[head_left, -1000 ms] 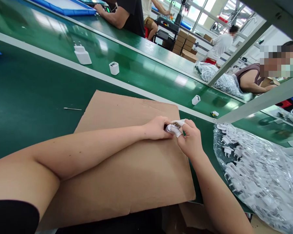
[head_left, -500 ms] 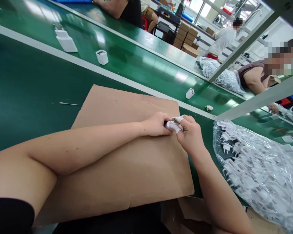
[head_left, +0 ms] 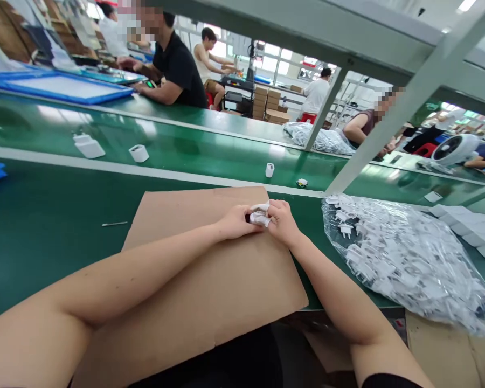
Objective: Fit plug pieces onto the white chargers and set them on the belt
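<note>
My left hand [head_left: 236, 222] and my right hand [head_left: 282, 223] meet near the upper right edge of a brown cardboard sheet [head_left: 222, 285]. Between them they pinch a small white-and-dark part [head_left: 249, 217], mostly hidden by fingers. White coverings wrap the thumb and forefinger of my right hand, which press in from the right. My left fingers close around the part from the left. Beyond the board, white charger blocks stand on the green surface: one with plug pins [head_left: 89, 146], a squat one [head_left: 139, 153] and a narrow one [head_left: 270, 170].
To the right lies a clear plastic bag [head_left: 412, 253] full of white plug pieces, beside white trays [head_left: 477, 229]. A slanted metal post [head_left: 372, 134] rises beyond it. A small white-and-yellow piece [head_left: 302, 182] and a thin stick [head_left: 115, 223] lie about. Co-workers sit across the bench.
The camera has tilted up and turned, showing more of the room. My hands and the board sit lower and further left in view. Both hands still pinch the part.
</note>
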The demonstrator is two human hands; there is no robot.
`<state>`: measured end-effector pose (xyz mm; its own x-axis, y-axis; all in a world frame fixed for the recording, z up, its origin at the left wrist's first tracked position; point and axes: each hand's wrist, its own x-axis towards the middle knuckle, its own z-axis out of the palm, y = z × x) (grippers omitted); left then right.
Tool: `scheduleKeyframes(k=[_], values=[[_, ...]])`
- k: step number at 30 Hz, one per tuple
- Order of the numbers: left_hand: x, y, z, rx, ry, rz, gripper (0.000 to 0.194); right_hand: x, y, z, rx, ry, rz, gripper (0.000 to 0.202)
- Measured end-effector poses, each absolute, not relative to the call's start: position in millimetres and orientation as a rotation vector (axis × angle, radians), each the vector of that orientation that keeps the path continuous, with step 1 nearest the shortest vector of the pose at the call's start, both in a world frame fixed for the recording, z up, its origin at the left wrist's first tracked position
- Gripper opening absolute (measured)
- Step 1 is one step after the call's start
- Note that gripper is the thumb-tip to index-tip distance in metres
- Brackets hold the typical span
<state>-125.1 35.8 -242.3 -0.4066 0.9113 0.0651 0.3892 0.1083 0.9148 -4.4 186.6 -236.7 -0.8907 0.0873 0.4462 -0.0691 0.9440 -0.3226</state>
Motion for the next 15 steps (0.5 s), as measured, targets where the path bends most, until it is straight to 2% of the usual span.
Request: scheduleKeyframes(k=[4,8,11,15], values=[[-125,37,-240,1.331,1.952,1.149,0.037,1,178,-241,-0.093,-2.645,0.489,0.025],[-133,46,-245,1.32,2.006,1.129,0.038,11,197,-241,-0.233,-2.506,0.645,0.045],[-157,63,-245,1.232,2.21,1.165,0.035,23,235,-231,-0.606,-2.293,0.569,0.044],[-211,96,-234,0.998,2.635,1.201,0.027,38,282,-219,-1.374,-2.103,0.284,0.047]])
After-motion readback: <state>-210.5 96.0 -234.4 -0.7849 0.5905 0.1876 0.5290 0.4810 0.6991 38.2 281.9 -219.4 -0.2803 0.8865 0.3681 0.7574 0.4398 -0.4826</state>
